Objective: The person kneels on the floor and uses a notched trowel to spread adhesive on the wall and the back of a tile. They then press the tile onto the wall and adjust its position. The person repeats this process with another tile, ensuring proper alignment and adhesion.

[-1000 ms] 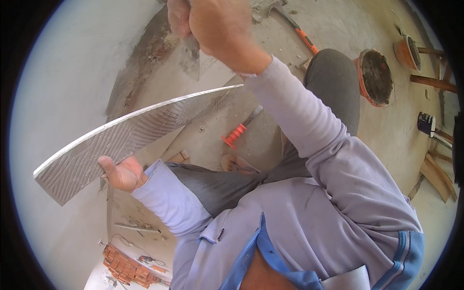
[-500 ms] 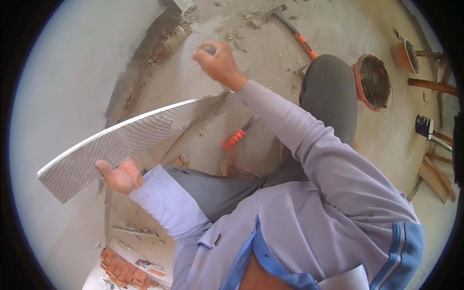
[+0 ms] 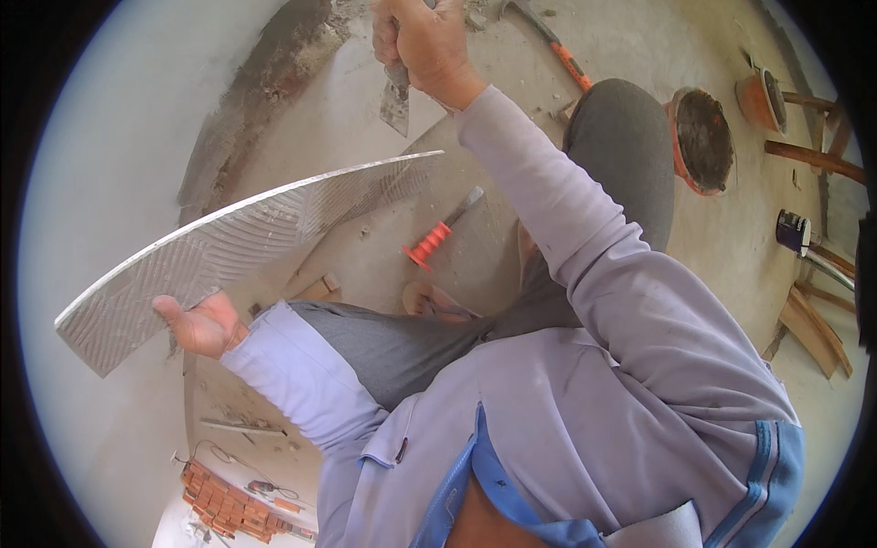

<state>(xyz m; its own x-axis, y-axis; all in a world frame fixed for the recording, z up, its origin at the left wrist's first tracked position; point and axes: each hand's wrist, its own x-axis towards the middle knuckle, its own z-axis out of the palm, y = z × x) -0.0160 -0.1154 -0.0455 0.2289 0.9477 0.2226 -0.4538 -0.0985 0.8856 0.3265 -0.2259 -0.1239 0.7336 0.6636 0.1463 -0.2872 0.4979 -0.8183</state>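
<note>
The tile strip, ridged coating facing me, slants from lower left to upper right. My left hand is nearer, clasping its lower edge towards the left end; the fingers are probably folded behind, where I can't see them. My right hand is up past the strip's far end, clear of it. The bucket stands well right, the hammer between. Below the strip lies a chisel. My right fist is wrapped around a scraper, blade hanging downward.
</note>
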